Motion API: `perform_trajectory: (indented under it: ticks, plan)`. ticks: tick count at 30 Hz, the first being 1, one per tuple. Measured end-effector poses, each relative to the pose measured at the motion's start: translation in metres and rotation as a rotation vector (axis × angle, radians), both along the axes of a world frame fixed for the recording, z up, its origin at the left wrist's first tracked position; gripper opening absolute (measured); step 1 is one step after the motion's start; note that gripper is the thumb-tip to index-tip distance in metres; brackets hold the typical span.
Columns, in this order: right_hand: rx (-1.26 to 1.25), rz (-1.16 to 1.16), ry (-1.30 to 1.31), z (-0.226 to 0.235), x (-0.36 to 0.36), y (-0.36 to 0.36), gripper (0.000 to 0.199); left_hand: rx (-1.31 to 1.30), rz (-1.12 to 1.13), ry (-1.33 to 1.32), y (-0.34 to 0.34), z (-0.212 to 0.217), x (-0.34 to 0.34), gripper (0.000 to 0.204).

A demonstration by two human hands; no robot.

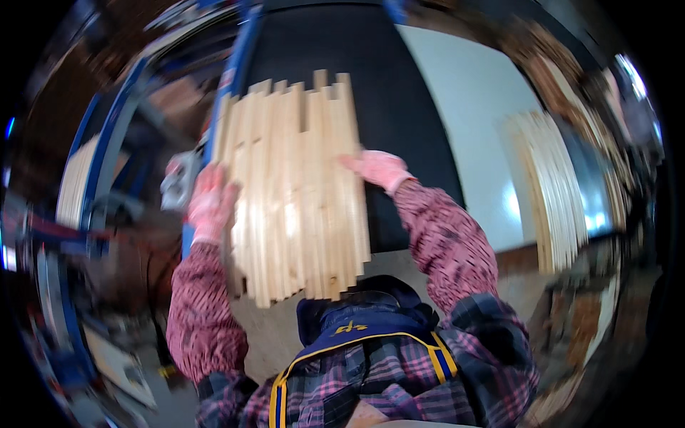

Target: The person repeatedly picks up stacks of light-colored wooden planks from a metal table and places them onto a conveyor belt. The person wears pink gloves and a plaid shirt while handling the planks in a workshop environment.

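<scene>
A row of pale wooden strips (pixel 292 192) lies side by side on a black conveyor belt (pixel 399 114), their ends uneven at both the far and near sides. The near ends stick out past the belt toward my body. My left hand (pixel 210 203), in a pink glove, rests along the row's left edge with its fingers stretched forward and the thumb apart. From the other side, my gloved right hand (pixel 379 170) reaches over the right edge, its fingers extended onto the strips and slightly blurred. Neither hand is wrapped round a strip.
A blue rail (pixel 232 78) runs along the belt's left side, with a grey box (pixel 180 180) beside it. To the right is a white tabletop (pixel 471 107) bearing another stack of wooden strips (pixel 549 185). More strips (pixel 77 182) stand at the far left by a blue frame.
</scene>
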State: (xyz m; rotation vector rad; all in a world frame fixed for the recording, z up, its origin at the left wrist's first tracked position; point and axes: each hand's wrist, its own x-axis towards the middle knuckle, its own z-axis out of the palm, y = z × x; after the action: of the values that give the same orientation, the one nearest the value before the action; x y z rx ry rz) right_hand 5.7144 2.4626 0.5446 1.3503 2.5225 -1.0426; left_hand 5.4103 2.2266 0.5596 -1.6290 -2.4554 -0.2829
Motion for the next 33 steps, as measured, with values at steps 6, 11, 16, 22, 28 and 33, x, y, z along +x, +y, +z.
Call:
perform_trajectory:
  ticks: [6,11,16,22,28,33]
  plan:
    - [-0.392,-0.067,0.303,0.012,0.064,0.010,0.085,-0.256,0.128,0.000,0.043,0.020,-0.005,0.058]
    - [0.554,-0.092,0.422,0.030,0.229,0.062,0.064,-0.514,0.455,0.049,0.098,0.058,0.039,0.069]
    - [0.729,-0.707,0.111,0.062,0.507,0.186,0.063,0.114,-0.218,-0.251,0.148,0.043,0.253,0.068]
    - [0.779,-1.153,-0.169,0.002,0.724,0.226,0.085,-0.136,-0.757,-0.428,0.206,0.005,0.516,0.080]
    - [0.401,-0.810,-0.407,-0.004,0.733,0.201,0.077,-0.679,-0.662,-0.620,0.223,0.009,0.635,0.093]
    - [0.384,-0.768,-0.425,-0.009,0.692,0.144,0.059,-0.485,-0.551,-0.884,0.185,-0.012,0.601,0.103]
